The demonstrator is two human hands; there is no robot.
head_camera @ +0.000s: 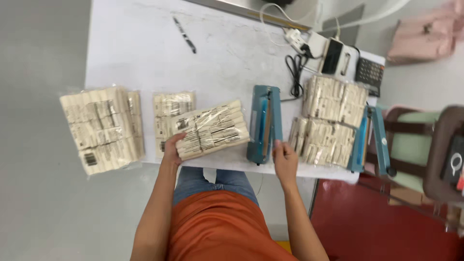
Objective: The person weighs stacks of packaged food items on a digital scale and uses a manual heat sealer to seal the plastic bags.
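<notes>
Clear plastic wraps the pack of cream sticks (211, 128), which lies on the white table (145, 58), the left hand (172, 149) gripping its near corner to steady it. Beside it, the right hand (285, 159) rests curled against the teal heat sealer (264, 123), fingers loosely closed on its front edge.

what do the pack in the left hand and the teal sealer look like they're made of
The pack in the left hand looks like clear plastic film over cream sticks: it is see-through with shiny creases. The sticks' own material cannot be told. The sealer by the right hand looks like teal painted metal or hard plastic, smooth and matte.
</notes>
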